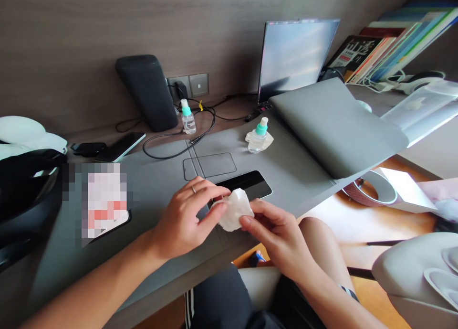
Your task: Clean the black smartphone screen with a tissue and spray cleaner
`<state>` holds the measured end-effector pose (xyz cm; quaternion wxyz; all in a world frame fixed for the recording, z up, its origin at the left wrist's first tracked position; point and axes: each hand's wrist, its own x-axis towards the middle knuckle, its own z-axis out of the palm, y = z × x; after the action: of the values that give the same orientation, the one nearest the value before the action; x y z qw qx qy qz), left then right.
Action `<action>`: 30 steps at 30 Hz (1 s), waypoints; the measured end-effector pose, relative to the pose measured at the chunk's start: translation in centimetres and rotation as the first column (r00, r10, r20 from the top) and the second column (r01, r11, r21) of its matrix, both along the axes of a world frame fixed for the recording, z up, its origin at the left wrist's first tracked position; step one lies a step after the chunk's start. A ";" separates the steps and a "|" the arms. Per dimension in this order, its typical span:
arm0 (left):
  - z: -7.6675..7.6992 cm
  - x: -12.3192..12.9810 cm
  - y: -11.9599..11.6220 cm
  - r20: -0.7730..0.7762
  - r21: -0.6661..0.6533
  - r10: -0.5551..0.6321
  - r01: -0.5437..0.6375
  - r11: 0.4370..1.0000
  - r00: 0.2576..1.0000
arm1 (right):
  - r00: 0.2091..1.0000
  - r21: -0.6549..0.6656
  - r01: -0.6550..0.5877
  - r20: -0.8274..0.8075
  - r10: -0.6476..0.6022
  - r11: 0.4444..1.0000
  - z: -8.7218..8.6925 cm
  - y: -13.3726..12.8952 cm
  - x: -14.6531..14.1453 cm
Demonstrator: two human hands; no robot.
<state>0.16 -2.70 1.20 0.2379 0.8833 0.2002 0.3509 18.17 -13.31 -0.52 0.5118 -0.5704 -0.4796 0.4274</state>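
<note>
Both of my hands pinch a small crumpled white tissue above the front of the desk. My left hand, with a ring on one finger, grips its left edge between thumb and fingertips. On the opposite edge, the thumb and bent fingers of my right hand are closed. Just behind the tissue lies a smartphone with a dark screen, partly hidden by the tissue and my left hand. Farther back, a thin black rectangular outline, shaped like a phone frame, rests flat on the grey desk mat.
One small spray bottle stands by a crumpled pale tissue; another bottle is near a looped black cable. A grey laptop sleeve and a screen are at right. A black helmet-like object sits at far left.
</note>
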 end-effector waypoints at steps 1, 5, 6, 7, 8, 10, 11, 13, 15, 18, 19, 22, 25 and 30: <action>0.1 0.0 0.0 0.003 -0.083 0.017 -0.017 0.996 1.000 | 1.000 -0.012 0.008 -0.017 -0.008 1.000 0.1 -0.1 0.1; 0.0 -0.1 -0.1 0.014 -0.451 0.035 -0.025 0.892 0.999 | 0.988 -0.076 0.010 -0.153 -0.021 0.997 0.1 -0.5 0.3; 0.0 -0.1 -0.1 0.034 -0.529 0.024 -0.003 0.849 0.999 | 0.980 -0.082 0.011 -0.195 -0.027 0.997 0.0 -0.5 0.4; -0.1 -0.1 -0.2 0.062 -0.592 0.014 0.025 0.805 0.998 | 0.970 -0.086 0.013 -0.241 -0.034 0.996 -0.2 -0.6 0.5; -0.2 -0.1 -0.2 0.091 -0.639 0.009 0.051 0.768 0.996 | 0.957 -0.087 0.016 -0.286 -0.040 0.996 -0.4 -0.6 0.6; -0.2 -0.1 -0.3 0.127 -0.688 0.007 0.083 0.721 0.992 | 0.931 -0.077 0.014 -0.363 -0.041 0.997 -0.7 -0.6 0.7; -0.2 -0.1 -0.3 0.134 -0.695 0.005 0.090 0.714 0.991 | 0.920 -0.074 0.008 -0.391 -0.036 0.997 -0.7 -0.7 0.6; -0.2 -0.1 -0.4 0.125 -0.684 -0.013 0.096 0.723 0.992 | 0.900 -0.071 -0.024 -0.437 -0.010 0.997 -0.6 -0.7 0.4; -0.2 -0.1 -0.5 0.096 -0.643 -0.038 0.091 0.760 0.995 | 0.880 -0.084 -0.083 -0.475 0.033 0.993 -0.4 -0.7 0.1; -0.2 -0.3 -0.6 0.048 -0.412 0.040 -0.017 0.911 0.998 | 0.867 -0.114 -0.122 -0.496 0.050 0.986 -0.4 -0.7 -0.4; -0.1 -0.5 -0.7 0.052 -0.257 0.080 -0.064 0.964 0.995 | 0.865 -0.119 -0.105 -0.502 0.032 0.987 -0.4 -0.7 -0.6; 0.2 -1.0 -0.9 0.061 0.246 0.013 -0.027 0.969 0.998 | 0.839 -0.121 -0.044 -0.544 -0.029 0.992 -0.4 -0.8 -0.8; 0.5 -0.9 -1.2 -0.079 0.346 -0.140 0.159 0.925 0.987 | 0.833 -0.102 -0.023 -0.552 -0.037 0.995 -0.3 -1.2 -0.9; 0.1 0.1 -1.5 -0.080 0.111 -0.195 0.203 0.973 0.978 | 0.893 -0.012 0.005 -0.451 -0.010 1.000 -0.4 -2.0 -0.8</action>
<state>0.24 -4.15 1.30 0.2120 0.9230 0.0974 0.3061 17.34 -15.31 -0.94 0.6077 -0.4605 -0.3434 0.5484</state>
